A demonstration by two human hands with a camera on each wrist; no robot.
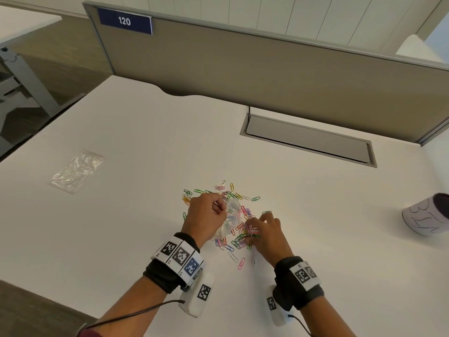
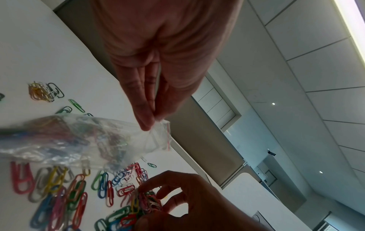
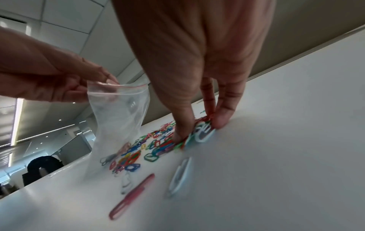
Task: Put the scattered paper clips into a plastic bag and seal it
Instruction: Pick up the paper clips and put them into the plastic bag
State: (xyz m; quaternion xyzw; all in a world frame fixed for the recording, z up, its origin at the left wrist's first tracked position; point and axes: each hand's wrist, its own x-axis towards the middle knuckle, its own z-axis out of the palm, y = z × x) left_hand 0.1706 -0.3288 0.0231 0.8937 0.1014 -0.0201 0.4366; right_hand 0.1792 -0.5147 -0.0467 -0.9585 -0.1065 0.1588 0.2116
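Note:
Coloured paper clips [image 1: 239,215] lie scattered on the white table [image 1: 121,215]. My left hand [image 1: 206,215] pinches the rim of a small clear zip bag [image 1: 230,220], open at the top with several clips inside; the bag [image 2: 98,140] hangs from the fingers [image 2: 146,121] and its bottom rests on the table. The bag [image 3: 118,112] stands upright with a red-lined mouth. My right hand [image 1: 264,229] is down on the table just right of the bag, fingers [image 3: 223,118] pinching a bunch of clips [image 3: 203,129]. More clips [image 2: 59,195] lie under the bag.
A second clear bag [image 1: 77,171] lies flat at the far left of the table. A white cup with purple lines [image 1: 430,215] stands at the right edge. A grey cable hatch [image 1: 308,139] sits at the back, below a partition wall [image 1: 267,69].

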